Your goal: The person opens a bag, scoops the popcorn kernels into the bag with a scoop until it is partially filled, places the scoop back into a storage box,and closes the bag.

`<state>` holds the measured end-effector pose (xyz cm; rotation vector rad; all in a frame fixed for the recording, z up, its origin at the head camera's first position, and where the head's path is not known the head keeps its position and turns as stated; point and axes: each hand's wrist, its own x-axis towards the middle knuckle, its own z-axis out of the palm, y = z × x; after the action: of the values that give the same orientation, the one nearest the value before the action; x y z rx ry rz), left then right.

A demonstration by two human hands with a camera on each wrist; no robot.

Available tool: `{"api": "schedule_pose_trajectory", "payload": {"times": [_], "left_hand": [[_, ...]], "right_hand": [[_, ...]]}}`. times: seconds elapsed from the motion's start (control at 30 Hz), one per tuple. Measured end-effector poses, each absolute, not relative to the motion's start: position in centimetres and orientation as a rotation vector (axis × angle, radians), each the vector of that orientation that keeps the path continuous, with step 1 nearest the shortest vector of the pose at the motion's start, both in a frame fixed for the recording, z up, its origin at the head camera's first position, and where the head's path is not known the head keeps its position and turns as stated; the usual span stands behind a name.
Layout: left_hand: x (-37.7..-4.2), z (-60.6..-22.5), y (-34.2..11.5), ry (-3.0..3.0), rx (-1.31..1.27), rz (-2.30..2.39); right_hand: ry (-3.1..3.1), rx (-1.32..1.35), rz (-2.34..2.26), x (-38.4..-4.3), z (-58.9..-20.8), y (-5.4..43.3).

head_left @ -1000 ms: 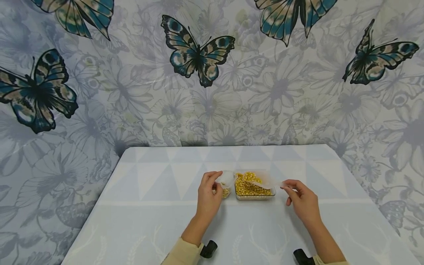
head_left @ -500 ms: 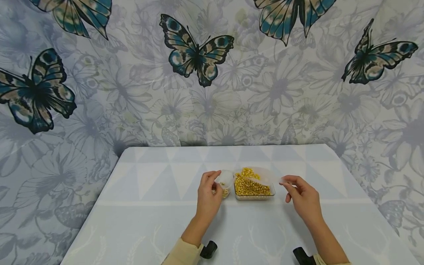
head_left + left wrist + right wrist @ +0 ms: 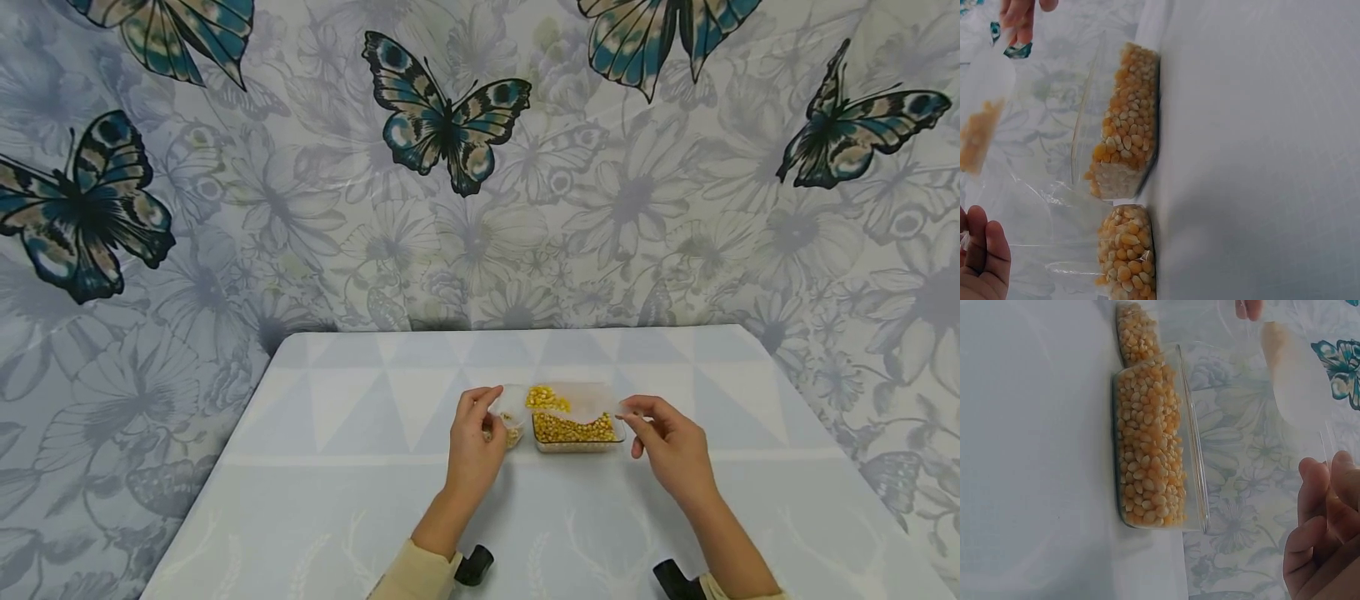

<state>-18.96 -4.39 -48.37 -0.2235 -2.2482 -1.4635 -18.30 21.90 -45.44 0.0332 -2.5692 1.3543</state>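
Note:
My right hand (image 3: 671, 450) pinches the thin handle of a translucent white plastic spoon (image 3: 1304, 394). Yellow corn kernels fill the spoon's far end, seen in the left wrist view too. It reaches leftward above a clear glass container (image 3: 1199, 481), which holds a heap of corn kernels (image 3: 1150, 444). Left of the container stands a clear plastic bag (image 3: 1035, 219) with corn kernels in its bottom. My left hand (image 3: 476, 437) holds that bag by its upper part, thumb and fingers at the opening. The loaded spoon tip is close to the bag's mouth.
Bag and container stand side by side on a pale patterned table (image 3: 375, 508). Behind the table's far edge hangs a floral backdrop (image 3: 637, 208) with butterflies. A black wrist camera (image 3: 474, 565) sits by the left sleeve, another (image 3: 677, 578) by the right.
My right hand has moved left, carrying the spoon and its corn from over the container toward the bag. My left hand keeps its place at the bag.

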Motion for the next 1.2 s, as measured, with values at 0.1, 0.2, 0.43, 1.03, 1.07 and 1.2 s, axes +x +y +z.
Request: {"api": "schedule_pose_trajectory", "payload": {"times": [0.1,0.2,0.43,1.03,1.07,1.2], "left_hand": [[-19.0,-48.3,-4.5,-2.25,-0.214,-1.476],[-19.0,-48.3,-4.6,-2.244,-0.218,-1.48],[-19.2,-48.3,-4.4,-2.222,-0.254,-1.474],[-19.0,-48.5,-4.1,-2.203,-0.286,-1.45],[-18.9,-48.5,-4.1,-2.202,-0.283,-1.452],[-18.9,-48.5,-4.1,-2.2,-0.275,-1.453]], "right_hand": [[-2.574,0.079,1.304,-18.3,-45.5,21.5],[-2.56,0.133,1.253,-18.3,-45.5,21.2],[-2.475,0.263,1.125,-18.4,-45.4,20.8],[-2.434,0.373,0.834,-18.2,-44.8,20.1],[-2.433,0.374,0.836,-18.2,-44.8,20.1],[-2.41,0.388,0.841,-18.2,-44.7,20.1]]}}
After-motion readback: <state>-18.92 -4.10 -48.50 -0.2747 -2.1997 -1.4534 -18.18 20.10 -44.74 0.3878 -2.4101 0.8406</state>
